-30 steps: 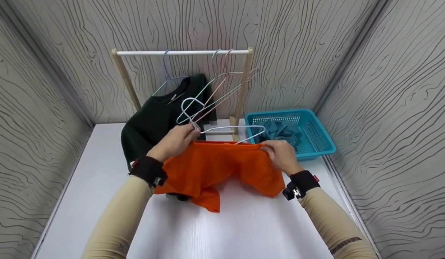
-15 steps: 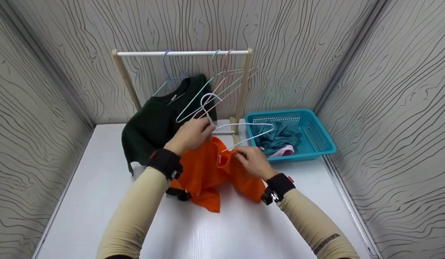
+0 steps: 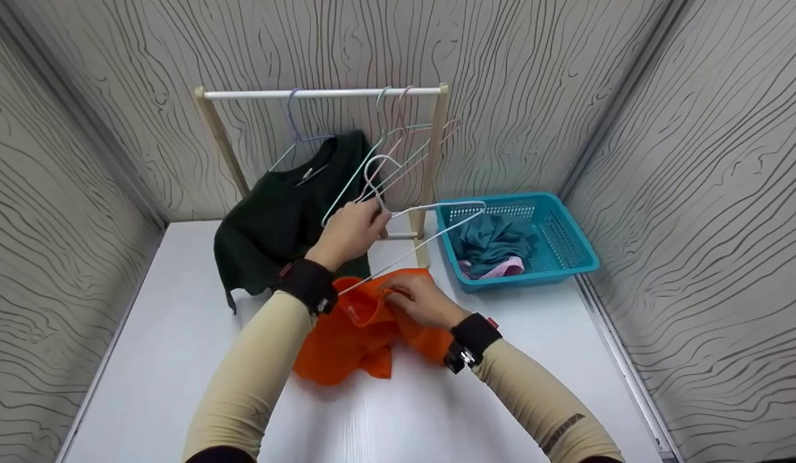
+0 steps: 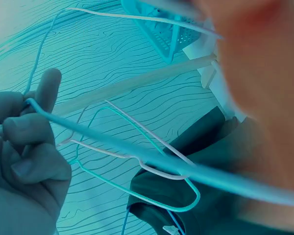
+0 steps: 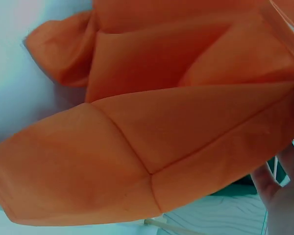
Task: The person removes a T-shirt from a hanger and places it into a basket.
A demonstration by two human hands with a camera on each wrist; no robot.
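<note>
Hands [image 3: 348, 233] [image 3: 430, 301] on hanger [image 3: 430, 242], shirt [image 3: 346, 344]; label [image 3: 353, 313] illegible

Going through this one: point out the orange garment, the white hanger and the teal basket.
Orange garment [image 3: 356, 347], head view: cloth below its opening.
White hanger [image 4: 201, 174], left wrist view: rod crossing the picture.
Teal basket [image 3: 533, 278], head view: front rim.

Head view: high, downward. Wrists: close. Head, right share orange garment [image 3: 343, 350].

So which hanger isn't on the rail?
The white hanger, the only one in a hand: the left hand grips it near its hook. The purple hanger, mint green hanger and pink hanger all hook over the rail.
</note>
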